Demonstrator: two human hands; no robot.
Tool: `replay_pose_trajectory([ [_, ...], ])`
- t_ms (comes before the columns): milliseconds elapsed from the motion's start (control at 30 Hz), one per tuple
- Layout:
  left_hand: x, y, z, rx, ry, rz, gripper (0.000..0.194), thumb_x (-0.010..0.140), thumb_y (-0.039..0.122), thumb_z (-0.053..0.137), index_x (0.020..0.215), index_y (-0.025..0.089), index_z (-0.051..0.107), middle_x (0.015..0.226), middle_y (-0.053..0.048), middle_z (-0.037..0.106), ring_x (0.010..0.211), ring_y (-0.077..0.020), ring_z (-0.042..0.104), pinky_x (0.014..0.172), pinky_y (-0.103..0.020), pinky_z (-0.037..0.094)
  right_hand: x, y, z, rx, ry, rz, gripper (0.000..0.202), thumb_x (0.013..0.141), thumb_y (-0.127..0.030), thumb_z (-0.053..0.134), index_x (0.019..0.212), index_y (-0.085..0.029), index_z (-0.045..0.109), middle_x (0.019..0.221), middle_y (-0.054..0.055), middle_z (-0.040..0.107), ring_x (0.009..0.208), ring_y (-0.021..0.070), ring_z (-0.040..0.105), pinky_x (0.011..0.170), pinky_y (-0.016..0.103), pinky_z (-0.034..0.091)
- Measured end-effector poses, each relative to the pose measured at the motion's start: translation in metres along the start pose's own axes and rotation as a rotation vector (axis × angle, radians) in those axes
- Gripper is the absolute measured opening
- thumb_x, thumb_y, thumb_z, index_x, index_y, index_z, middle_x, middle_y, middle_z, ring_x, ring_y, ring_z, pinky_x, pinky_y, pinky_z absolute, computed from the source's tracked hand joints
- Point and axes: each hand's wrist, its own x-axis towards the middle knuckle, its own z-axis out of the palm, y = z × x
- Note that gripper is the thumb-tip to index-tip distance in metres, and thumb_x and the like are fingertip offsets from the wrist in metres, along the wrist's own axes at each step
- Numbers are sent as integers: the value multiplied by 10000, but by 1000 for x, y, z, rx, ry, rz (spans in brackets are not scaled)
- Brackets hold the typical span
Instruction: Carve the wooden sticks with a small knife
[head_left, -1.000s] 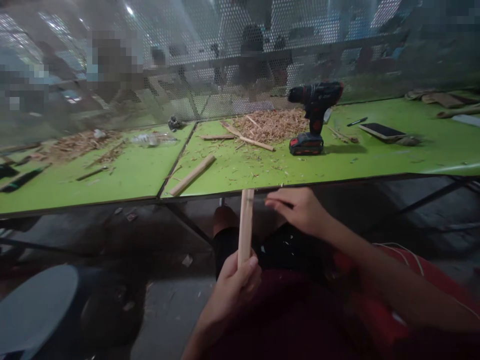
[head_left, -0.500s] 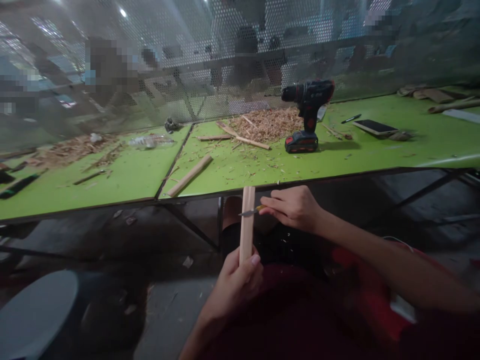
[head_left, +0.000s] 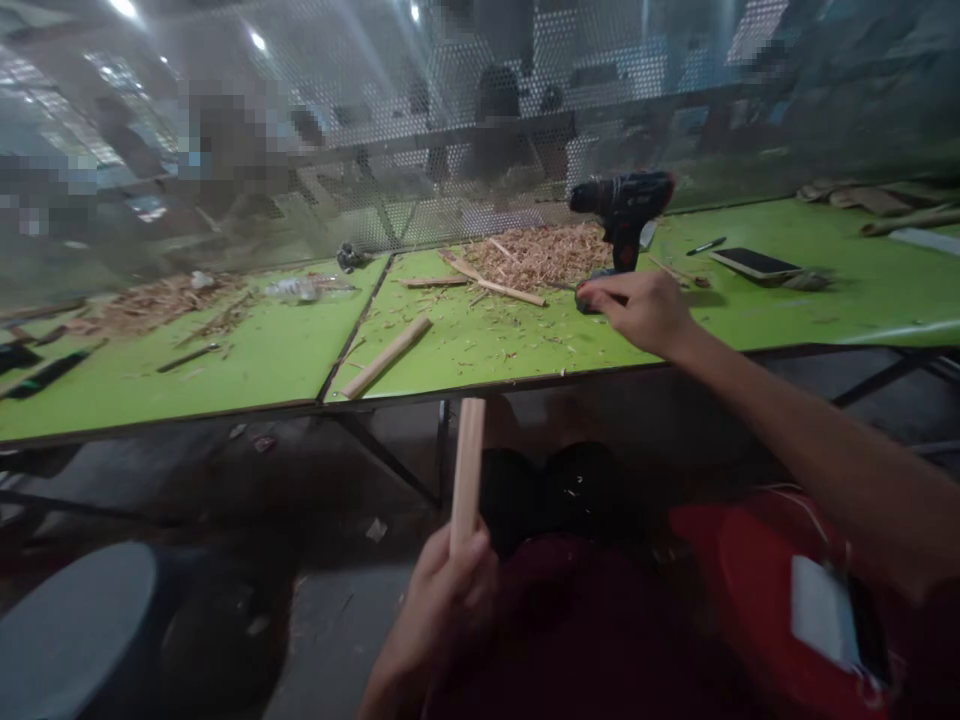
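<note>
My left hand, low in front of the table, is wrapped round the lower end of a pale wooden stick, which stands nearly upright with its top just below the table edge. My right hand is over the green table, fingers closed on a small knife; its handle is hidden by the fingers and the thin blade points left. Directly behind that hand stands a black and red cordless drill, its battery base partly covered by the hand. A second wooden stick lies near the table's front edge.
Wood shavings are heaped at the back of the green table by a perforated screen. A phone and a pen lie at right. A round stool stands at lower left.
My right hand has moved with the knife away from the stick, up and right, to over the table before the drill. My left hand and the stick have shifted slightly left and down.
</note>
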Motion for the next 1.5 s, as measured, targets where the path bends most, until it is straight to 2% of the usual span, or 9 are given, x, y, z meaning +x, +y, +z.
replay_pose_trajectory([
  [333,27,-3,-15,-90,-156,62,321,884,426,639,814,209,413,459,143,236,343,-19,86,317,-115,156,-82,-74,45,493,-330,221,280,944,-387,543,923,-169,717,884,48,728,817,175,641,757,296,474],
  [533,47,-6,-10,-36,-252,181,384,908,540,539,759,224,380,419,126,266,308,-40,130,302,-152,155,-110,-97,62,618,-356,364,353,886,-487,600,722,-200,475,678,-30,478,640,112,424,626,246,380],
  [633,57,0,-15,136,-162,272,451,929,650,351,751,236,367,420,110,270,305,-68,156,317,-192,155,-131,-78,76,625,-350,533,456,889,-557,541,648,-210,368,630,-41,363,606,106,335,584,247,330],
  [800,61,12,-30,1099,391,485,363,1000,467,310,777,210,438,611,-1,490,537,-152,491,516,-262,287,-175,-36,91,548,-418,820,563,808,-703,530,581,-220,351,548,-50,334,525,95,297,508,248,271],
  [967,69,6,-29,1676,610,410,241,989,377,372,853,208,477,721,-60,636,651,-223,623,540,-303,254,-196,-18,88,465,-525,707,482,892,-606,453,638,-197,486,592,-6,485,559,119,444,546,244,368],
  [1167,80,0,-37,1551,542,413,208,972,376,436,840,216,456,736,-27,617,658,-200,609,572,-292,274,-233,24,96,599,-804,894,408,892,-540,481,944,-156,610,774,64,648,467,118,544,451,251,417],
  [1267,84,-6,-48,1253,386,392,264,958,443,446,814,222,427,646,31,501,612,-161,530,591,-267,303,-237,49,110,788,-616,1084,321,850,-449,562,934,-150,642,883,148,699,728,220,689,628,335,553],
  [1367,85,-16,-58,1056,350,346,318,933,500,460,789,220,410,615,52,437,588,-140,460,580,-255,308,-226,68,125,679,-295,1148,134,815,-295,570,848,-189,645,925,147,709,908,249,685,760,355,565],
  [1500,82,-26,-68,973,436,325,325,915,504,473,780,215,408,598,56,421,566,-124,427,543,-239,298,-227,68,136,706,-425,1153,139,723,-167,564,817,-169,666,864,116,720,785,219,680,649,325,561],
])
